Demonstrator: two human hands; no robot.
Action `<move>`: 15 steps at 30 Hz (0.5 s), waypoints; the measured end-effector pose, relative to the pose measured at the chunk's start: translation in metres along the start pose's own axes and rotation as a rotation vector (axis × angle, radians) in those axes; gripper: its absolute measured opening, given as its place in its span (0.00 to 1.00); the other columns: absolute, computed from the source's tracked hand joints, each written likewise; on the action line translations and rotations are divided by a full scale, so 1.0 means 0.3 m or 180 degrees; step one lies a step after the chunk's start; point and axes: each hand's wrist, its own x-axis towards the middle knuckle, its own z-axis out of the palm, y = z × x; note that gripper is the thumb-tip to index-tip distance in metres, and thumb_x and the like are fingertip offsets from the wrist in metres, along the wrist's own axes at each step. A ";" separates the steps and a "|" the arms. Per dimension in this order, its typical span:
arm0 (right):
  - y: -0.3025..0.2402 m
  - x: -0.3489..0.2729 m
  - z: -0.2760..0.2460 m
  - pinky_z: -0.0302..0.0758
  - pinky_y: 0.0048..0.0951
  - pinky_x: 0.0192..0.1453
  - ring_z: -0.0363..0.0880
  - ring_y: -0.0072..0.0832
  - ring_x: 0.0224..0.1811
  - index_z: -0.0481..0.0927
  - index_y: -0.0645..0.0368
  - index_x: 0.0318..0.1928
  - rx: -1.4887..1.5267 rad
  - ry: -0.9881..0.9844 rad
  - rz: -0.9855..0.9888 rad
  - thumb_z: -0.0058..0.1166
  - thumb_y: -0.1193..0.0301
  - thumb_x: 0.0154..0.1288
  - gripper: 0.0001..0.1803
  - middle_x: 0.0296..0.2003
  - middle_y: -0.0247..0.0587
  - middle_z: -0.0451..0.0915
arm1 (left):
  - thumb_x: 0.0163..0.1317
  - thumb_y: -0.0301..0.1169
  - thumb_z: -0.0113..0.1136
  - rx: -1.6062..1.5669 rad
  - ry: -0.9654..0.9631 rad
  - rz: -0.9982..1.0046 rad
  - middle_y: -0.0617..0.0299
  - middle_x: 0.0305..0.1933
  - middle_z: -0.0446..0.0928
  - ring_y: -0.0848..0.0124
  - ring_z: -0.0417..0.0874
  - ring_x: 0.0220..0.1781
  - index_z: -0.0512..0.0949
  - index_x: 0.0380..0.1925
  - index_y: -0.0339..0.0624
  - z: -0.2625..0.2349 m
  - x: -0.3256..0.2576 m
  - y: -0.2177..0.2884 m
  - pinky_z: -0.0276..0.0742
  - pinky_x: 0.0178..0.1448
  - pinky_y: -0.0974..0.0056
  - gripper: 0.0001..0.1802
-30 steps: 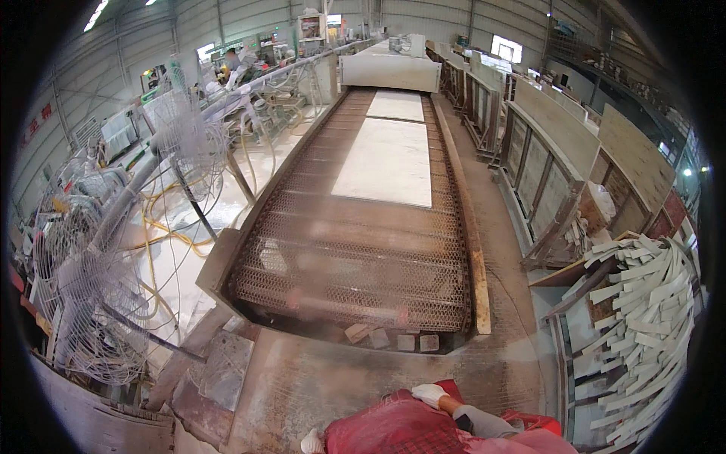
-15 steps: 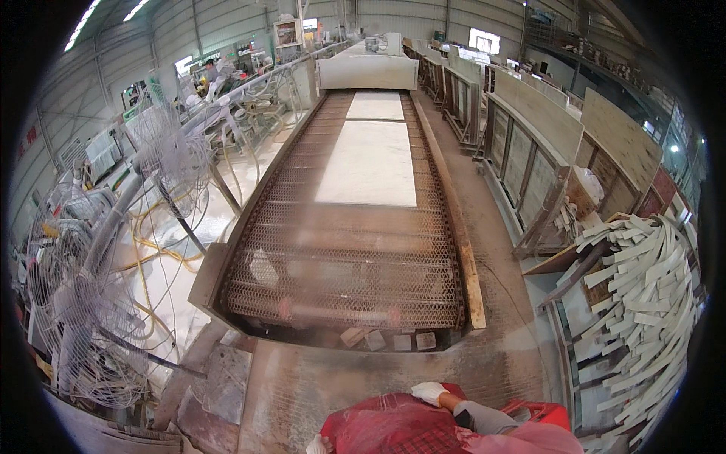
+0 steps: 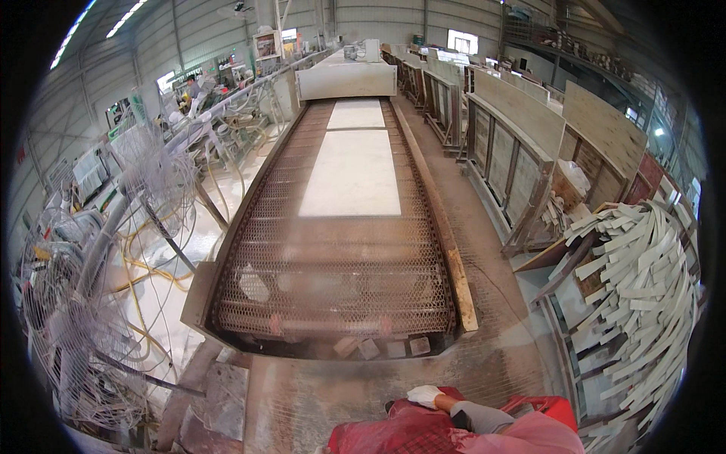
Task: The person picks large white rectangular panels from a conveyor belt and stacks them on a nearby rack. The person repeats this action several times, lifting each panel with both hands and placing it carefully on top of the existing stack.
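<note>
My right hand [image 3: 425, 395], in a white glove with a grey sleeve behind it, lies over the red cloth [image 3: 378, 435] across my lap. Its fingers look laid out flat, and I see nothing held in them. My left hand is out of the picture. In front of me runs a rust-brown mesh conveyor [image 3: 333, 284]. Two pale slabs lie on it in line, a long slab [image 3: 352, 174] nearer me and a shorter-looking slab [image 3: 357, 114] by the white machine housing [image 3: 348, 82].
Small blocks [image 3: 369, 349] sit beneath the conveyor's near end. On the left stand wire-caged fans [image 3: 68, 325] and yellow hoses [image 3: 136, 265]. To the right are a heap of pale strips [image 3: 643, 280] and racks of upright slabs [image 3: 514, 136]. A red plastic piece [image 3: 558, 411] is beside me.
The whole view has shifted slightly, with the conveyor and slabs now lower and further left. My left glove, partly visible before at the lower edge, has left the picture. My right hand stays on the red cloth.
</note>
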 end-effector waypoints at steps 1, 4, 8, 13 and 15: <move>0.003 0.003 0.003 0.64 0.36 0.57 0.68 0.42 0.55 0.75 0.56 0.48 0.0009 0.0059 -0.0035 0.39 0.56 0.61 0.23 0.52 0.45 0.73 | 0.60 0.43 0.51 0.0015 0.0010 0.0003 0.67 0.29 0.75 0.71 0.74 0.29 0.76 0.34 0.46 0.000 0.002 0.002 0.71 0.30 0.64 0.14; 0.016 0.015 0.011 0.64 0.35 0.57 0.68 0.42 0.55 0.75 0.56 0.49 -0.0400 -0.0029 -0.0198 0.39 0.56 0.61 0.23 0.52 0.44 0.72 | 0.60 0.43 0.51 0.0073 0.0014 0.0009 0.67 0.30 0.75 0.71 0.75 0.30 0.76 0.35 0.45 0.001 0.005 0.004 0.71 0.31 0.64 0.15; 0.017 0.025 0.008 0.64 0.36 0.57 0.68 0.42 0.55 0.75 0.56 0.49 -0.0322 -0.0097 -0.0176 0.38 0.57 0.61 0.23 0.52 0.45 0.72 | 0.61 0.43 0.50 0.0172 0.0021 0.0018 0.66 0.30 0.75 0.71 0.75 0.32 0.76 0.35 0.44 0.000 0.007 0.003 0.72 0.33 0.64 0.16; 0.000 0.018 -0.025 0.66 0.37 0.55 0.70 0.44 0.53 0.76 0.58 0.47 -0.0486 -0.0110 -0.0326 0.38 0.58 0.60 0.22 0.50 0.47 0.74 | 0.62 0.43 0.48 0.0342 0.0058 0.0023 0.66 0.31 0.75 0.71 0.75 0.33 0.76 0.36 0.42 -0.021 0.017 -0.025 0.72 0.34 0.64 0.17; -0.002 0.014 -0.032 0.67 0.38 0.54 0.70 0.45 0.51 0.76 0.58 0.46 -0.0348 -0.0050 -0.0277 0.39 0.58 0.60 0.22 0.49 0.48 0.74 | 0.62 0.43 0.48 0.0585 0.0085 0.0087 0.66 0.31 0.75 0.71 0.75 0.34 0.76 0.36 0.42 -0.027 0.025 -0.038 0.72 0.35 0.64 0.17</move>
